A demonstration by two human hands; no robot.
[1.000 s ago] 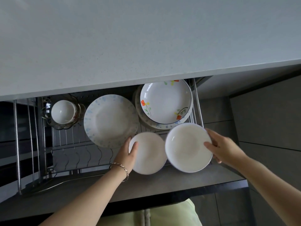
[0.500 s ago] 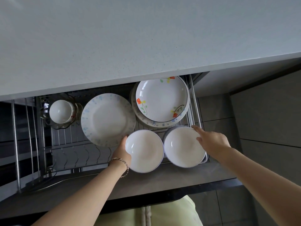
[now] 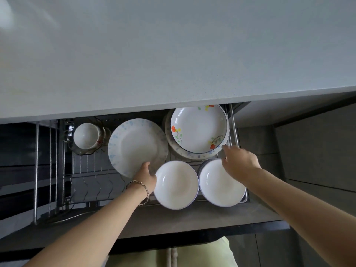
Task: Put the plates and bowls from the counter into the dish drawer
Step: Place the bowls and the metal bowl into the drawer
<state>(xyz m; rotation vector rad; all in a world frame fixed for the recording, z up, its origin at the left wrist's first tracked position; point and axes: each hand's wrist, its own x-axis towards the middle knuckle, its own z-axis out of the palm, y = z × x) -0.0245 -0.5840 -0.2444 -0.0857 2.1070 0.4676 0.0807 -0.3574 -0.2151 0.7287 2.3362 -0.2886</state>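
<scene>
The left white bowl (image 3: 176, 185) is held at its left rim by the left hand (image 3: 146, 175), most of the fingers being hidden behind the bowl. It cannot be told whether the bowl already rests on the wire rack of the dish drawer (image 3: 234, 132). The bowl lies directly right of that hand, in the near row, just beside the right white bowl (image 3: 221, 184), which appears to be set on a stack. The right hand (image 3: 239, 162) is spread loosely above the far rim of that bowl. Nothing is pinched, and its blurred fingertips are pointed toward the flowered plate (image 3: 198, 128). Letting go with the left hand is judged to be the step in hand, since the right hand is free. To the left, a blue-speckled plate (image 3: 137, 147) and a cup (image 3: 86, 135) are stowed. The drawer's far part and the flowered plate's far rim are cut off by the overhanging tabletop (image 3: 173, 54).
</scene>
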